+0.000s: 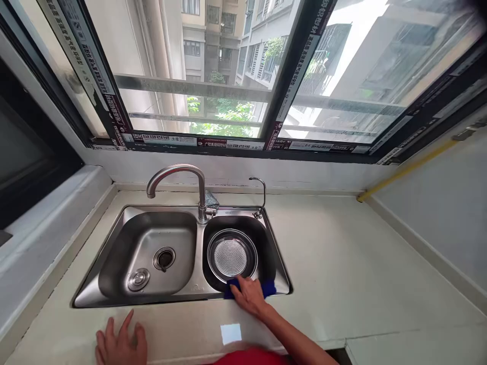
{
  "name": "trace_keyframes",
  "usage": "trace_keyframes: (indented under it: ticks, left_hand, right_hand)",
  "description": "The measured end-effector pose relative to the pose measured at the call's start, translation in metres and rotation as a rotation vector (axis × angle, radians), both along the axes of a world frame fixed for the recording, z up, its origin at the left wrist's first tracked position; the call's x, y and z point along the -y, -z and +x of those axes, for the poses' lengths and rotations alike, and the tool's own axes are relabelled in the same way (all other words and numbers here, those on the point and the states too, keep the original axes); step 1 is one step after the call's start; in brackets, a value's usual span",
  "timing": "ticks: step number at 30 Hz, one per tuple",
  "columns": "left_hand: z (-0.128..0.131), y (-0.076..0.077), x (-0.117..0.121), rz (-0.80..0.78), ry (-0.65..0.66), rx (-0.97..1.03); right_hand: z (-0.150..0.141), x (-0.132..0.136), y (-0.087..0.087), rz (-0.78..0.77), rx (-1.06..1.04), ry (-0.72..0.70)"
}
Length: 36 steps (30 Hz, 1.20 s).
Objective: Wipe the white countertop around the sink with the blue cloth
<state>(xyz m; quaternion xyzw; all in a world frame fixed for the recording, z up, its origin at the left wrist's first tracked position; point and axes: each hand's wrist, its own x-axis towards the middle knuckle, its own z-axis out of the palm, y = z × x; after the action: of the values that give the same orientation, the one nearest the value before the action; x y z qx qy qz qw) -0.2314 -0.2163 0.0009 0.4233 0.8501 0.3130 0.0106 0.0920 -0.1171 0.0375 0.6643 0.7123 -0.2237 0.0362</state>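
Note:
A blue cloth [269, 288] lies bunched under my right hand [249, 295] at the front rim of the right sink basin. My fingers press down on the cloth, and part of it sticks out on both sides. Just behind it, a round metal strainer basket [230, 257] with a perforated bottom sits in the right basin. My left hand [122, 342] rests on the countertop in front of the left basin, fingers spread, with nothing in it. The double steel sink [200, 253] is set into the pale counter.
A curved faucet [178, 170] rises between the basins, with a grey crumpled cloth [211, 199] behind it. A small thin tap [263, 195] stands at the back right. A drain cover [139, 279] lies in the left basin. A yellow pipe [409, 170] runs along the right wall.

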Motion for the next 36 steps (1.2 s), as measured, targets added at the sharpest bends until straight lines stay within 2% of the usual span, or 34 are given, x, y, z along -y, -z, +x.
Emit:
trace_keyframes:
  ticks: [3,5,7,9,11,14,16,18,21,25,28,32,36]
  left_hand:
    - [0.001,0.008,-0.017,0.154,0.197,0.056]
    - [0.017,0.011,-0.031,0.208,0.338,0.145]
    - [0.043,0.011,-0.044,0.225,0.45,0.242]
    - [0.073,0.01,-0.055,0.235,0.593,0.283]
    - [0.098,0.009,-0.063,0.257,0.764,0.212]
    - [0.118,0.008,-0.069,0.209,0.894,0.056]
    - [0.119,0.009,-0.071,0.148,0.903,-0.018]
    - [0.115,0.011,-0.073,0.111,0.95,-0.088]
    - [0.105,0.014,-0.074,0.06,1.069,-0.128]
    - [0.089,0.023,-0.075,0.042,1.084,-0.058]
    - [0.075,0.031,-0.076,0.0,1.021,0.006]
    - [0.067,0.027,-0.076,-0.198,0.946,0.153]
    - [0.069,0.009,-0.074,-0.338,0.855,0.24]
  right_hand:
    - [-0.053,0.0,0.001,-0.036,-0.089,-0.069]
    - [-0.082,0.001,0.002,-0.06,-0.151,-0.128]
    - [-0.098,0.002,0.005,-0.077,-0.244,-0.193]
    - [-0.1,0.001,0.011,-0.096,-0.4,-0.223]
    - [-0.091,-0.003,0.018,-0.134,-0.659,-0.18]
    - [-0.068,-0.01,0.026,-0.189,-1.107,0.039]
    - [-0.051,-0.012,0.029,-0.136,-1.254,0.215]
    - [-0.03,-0.011,0.03,0.002,-1.212,0.32]
    - [0.017,0.003,0.034,0.288,-0.947,0.317]
    - [0.096,0.048,0.051,0.66,-0.555,0.293]
    - [0.141,0.088,0.066,0.795,-0.355,0.333]
    - [0.16,0.115,0.079,0.833,-0.284,0.302]
    - [0.151,0.11,0.083,0.886,-0.23,0.355]
